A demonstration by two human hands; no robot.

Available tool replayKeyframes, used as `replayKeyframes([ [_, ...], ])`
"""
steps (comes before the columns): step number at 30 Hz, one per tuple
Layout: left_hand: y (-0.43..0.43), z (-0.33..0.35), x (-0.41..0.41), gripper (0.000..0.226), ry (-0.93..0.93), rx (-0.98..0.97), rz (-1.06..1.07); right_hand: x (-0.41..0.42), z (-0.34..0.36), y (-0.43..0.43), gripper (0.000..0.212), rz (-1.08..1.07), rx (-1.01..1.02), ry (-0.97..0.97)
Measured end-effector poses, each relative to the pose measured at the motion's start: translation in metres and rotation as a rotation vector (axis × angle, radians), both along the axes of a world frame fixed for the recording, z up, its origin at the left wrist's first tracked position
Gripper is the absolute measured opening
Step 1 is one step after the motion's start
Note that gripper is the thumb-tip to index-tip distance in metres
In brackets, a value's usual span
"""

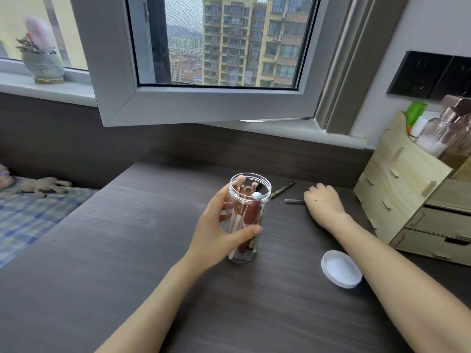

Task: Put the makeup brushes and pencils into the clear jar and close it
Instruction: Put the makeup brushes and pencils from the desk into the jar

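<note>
The clear jar point(251, 197) stands upright on the dark desk point(127, 250), open at the top. Inside are several pink and rose-gold makeup brushes and a reddish tube. My left hand point(219, 225) is wrapped around the jar's side. Behind and right of it, my right hand point(323, 202) lies knuckles up over a dark pencil point(293, 200); only the pencil's left end shows, and whether the fingers grip it is hidden. A second dark pencil point(283, 189) lies diagonally just behind the jar. The white lid point(340, 268) rests upside down on the desk at the front right.
A light wooden drawer organiser point(407, 200) with bottles on top stands at the desk's right edge. An open window sash point(204, 105) overhangs the back of the desk. A bed with checked bedding point(25, 220) lies to the left.
</note>
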State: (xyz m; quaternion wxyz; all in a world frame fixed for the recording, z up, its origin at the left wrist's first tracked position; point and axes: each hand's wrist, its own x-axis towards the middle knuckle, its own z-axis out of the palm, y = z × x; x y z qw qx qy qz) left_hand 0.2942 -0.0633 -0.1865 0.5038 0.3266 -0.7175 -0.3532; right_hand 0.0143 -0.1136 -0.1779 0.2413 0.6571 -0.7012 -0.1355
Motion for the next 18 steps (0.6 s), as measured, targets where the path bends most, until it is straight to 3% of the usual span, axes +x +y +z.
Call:
replayKeyframes([
  [3,0.001,0.001,0.000,0.078,0.000,-0.004,0.003,-0.003,0.008,0.010,0.024,-0.015,-0.018,-0.120],
  [6,0.001,0.001,-0.001,0.078,0.003,-0.003,0.007,0.000,0.032,0.027,0.017,0.024,-0.165,-0.713],
  [8,0.001,0.000,-0.001,0.079,0.006,0.000,0.012,0.013,0.056,0.045,0.015,0.172,-0.314,-1.075],
  [11,0.001,0.000,-0.001,0.079,0.006,-0.003,0.014,0.036,0.099,0.075,0.018,0.424,-0.398,-1.366],
  [13,0.002,0.001,-0.001,0.076,0.008,-0.008,0.014,0.051,0.125,0.092,0.020,0.502,-0.322,-1.227],
  [16,0.002,0.002,-0.001,0.076,0.011,-0.008,0.011,0.072,0.152,0.102,0.025,0.528,-0.253,-0.649],
  [18,0.001,0.001,-0.002,0.080,0.003,-0.006,0.006,0.092,0.160,0.101,0.029,0.540,-0.204,-0.439],
])
